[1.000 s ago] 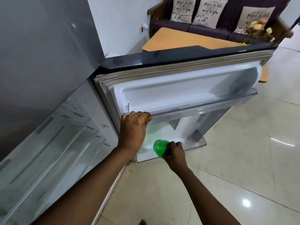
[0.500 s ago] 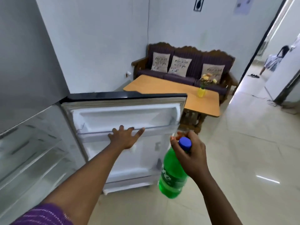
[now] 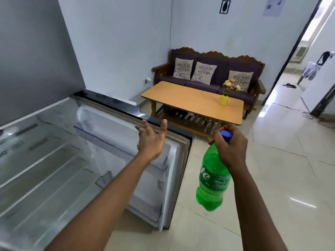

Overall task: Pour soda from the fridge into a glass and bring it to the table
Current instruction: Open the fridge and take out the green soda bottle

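My right hand (image 3: 229, 147) grips the neck of a green soda bottle (image 3: 213, 180) with a blue cap (image 3: 226, 135). The bottle hangs upright over the floor, to the right of the open fridge door (image 3: 168, 169). My left hand (image 3: 152, 140) is open, fingers spread, at the top inner edge of that door; I cannot tell whether it touches. The fridge (image 3: 45, 160) stands open at left with bare shelves. A wooden table (image 3: 188, 100) stands beyond the door. No glass is in view.
A yellow vase with flowers (image 3: 225, 98) stands on the table's right part. A dark sofa (image 3: 208, 73) with three cushions is behind it. A doorway (image 3: 297, 73) opens at right, with a person standing beyond. The tiled floor (image 3: 272, 178) spreads to the right.
My right hand has lifted the bottle out of the lower door shelf and up to the right. My left hand let go of the door shelf and opened. The door has swung partway toward the fridge.
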